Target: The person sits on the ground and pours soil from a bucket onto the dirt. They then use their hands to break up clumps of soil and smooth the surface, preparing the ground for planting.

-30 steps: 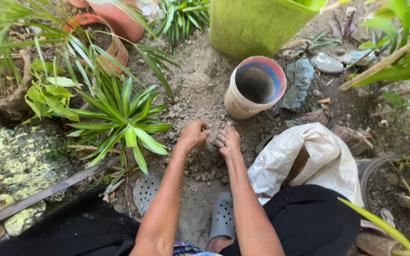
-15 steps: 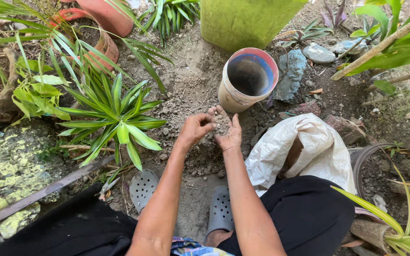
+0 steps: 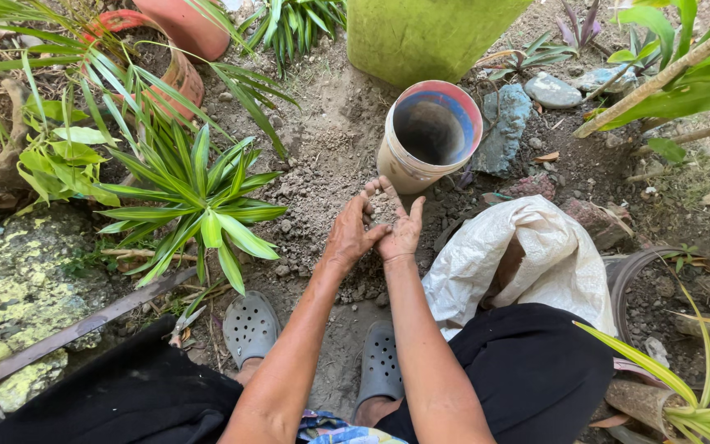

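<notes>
Both cupped hands (image 3: 378,228) cradle crumbly soil (image 3: 383,207) beside round bucket (image 3: 429,136).

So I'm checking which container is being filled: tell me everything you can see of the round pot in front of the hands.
The pot is a round, beige, plastic-looking container with a pinkish rim and a bluish band inside the mouth. It stands on bare soil, tilted toward the camera, open and dark inside; how full it is cannot be told. A green container stands just behind it, a grey stone at its right. The left hand and right hand, cupped together with soil, are just short of its near wall.
</notes>
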